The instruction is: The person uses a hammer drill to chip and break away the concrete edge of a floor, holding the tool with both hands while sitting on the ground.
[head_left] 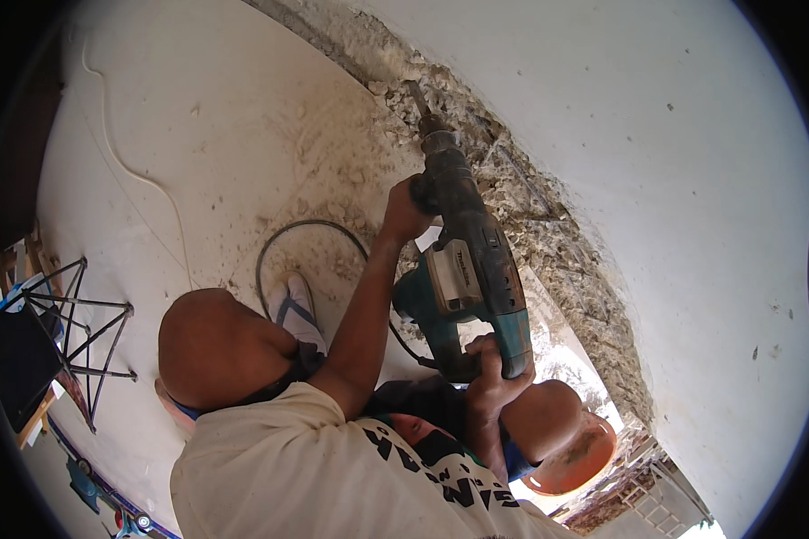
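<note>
A dark green and black demolition hammer [476, 242] lies slantwise across the middle of the view. My left hand [408, 212] is closed around its side handle near the front. At the back end, my right hand [497, 377] is wrapped round the rear grip. The chisel bit [417, 97] points away from me, its tip against the broken strip of rubble [548, 216] along the foot of the white wall [692, 180]. From the grip end a black cord [270, 247] loops over the floor on the left.
Dust and loose chips cover the pale floor [243, 135] beside the rubble. A white cable [139, 175] runs across it. The black frame of a folding stool [85, 328] stands at far left. An orange basin [593, 454] sits by my right knee, and a ladder [652, 508] lies beyond it.
</note>
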`<control>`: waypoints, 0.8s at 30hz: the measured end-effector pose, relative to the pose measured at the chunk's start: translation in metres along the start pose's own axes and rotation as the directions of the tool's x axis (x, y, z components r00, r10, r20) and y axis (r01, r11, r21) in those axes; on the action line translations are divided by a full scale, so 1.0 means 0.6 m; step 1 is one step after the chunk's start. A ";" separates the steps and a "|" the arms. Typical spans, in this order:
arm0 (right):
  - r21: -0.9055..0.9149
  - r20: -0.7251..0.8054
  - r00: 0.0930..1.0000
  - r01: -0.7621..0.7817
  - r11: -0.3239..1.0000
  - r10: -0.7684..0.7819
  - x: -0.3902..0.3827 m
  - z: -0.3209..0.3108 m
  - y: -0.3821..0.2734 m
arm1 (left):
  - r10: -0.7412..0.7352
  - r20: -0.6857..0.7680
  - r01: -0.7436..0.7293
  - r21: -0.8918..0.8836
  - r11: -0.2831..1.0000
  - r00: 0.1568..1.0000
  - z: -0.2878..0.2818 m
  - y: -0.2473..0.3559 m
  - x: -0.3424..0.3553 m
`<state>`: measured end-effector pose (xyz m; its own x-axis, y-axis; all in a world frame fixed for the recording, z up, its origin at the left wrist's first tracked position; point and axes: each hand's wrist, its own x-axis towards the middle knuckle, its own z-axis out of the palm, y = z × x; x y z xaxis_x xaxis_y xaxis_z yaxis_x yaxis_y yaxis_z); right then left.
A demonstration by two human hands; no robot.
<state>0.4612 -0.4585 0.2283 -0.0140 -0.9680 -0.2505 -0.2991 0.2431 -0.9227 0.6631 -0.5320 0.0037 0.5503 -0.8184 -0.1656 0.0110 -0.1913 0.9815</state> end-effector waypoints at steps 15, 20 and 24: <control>0.002 0.021 1.000 0.023 1.000 -0.023 0.014 -0.002 0.010 | -0.009 -0.007 0.010 0.124 0.992 1.000 -0.001 0.005 0.001; 0.032 0.008 1.000 0.022 0.999 -0.022 0.022 -0.003 0.014 | -0.010 -0.007 0.011 0.230 0.973 1.000 0.005 0.003 0.007; 0.028 0.006 1.000 0.012 1.000 -0.012 0.029 -0.001 0.016 | -0.051 0.000 0.050 0.145 0.988 0.999 -0.004 0.003 0.014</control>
<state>0.4575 -0.4734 0.2154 -0.0050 -0.9706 -0.2408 -0.2728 0.2330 -0.9334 0.6696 -0.5381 0.0040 0.5488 -0.8078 -0.2152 -0.0823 -0.3084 0.9477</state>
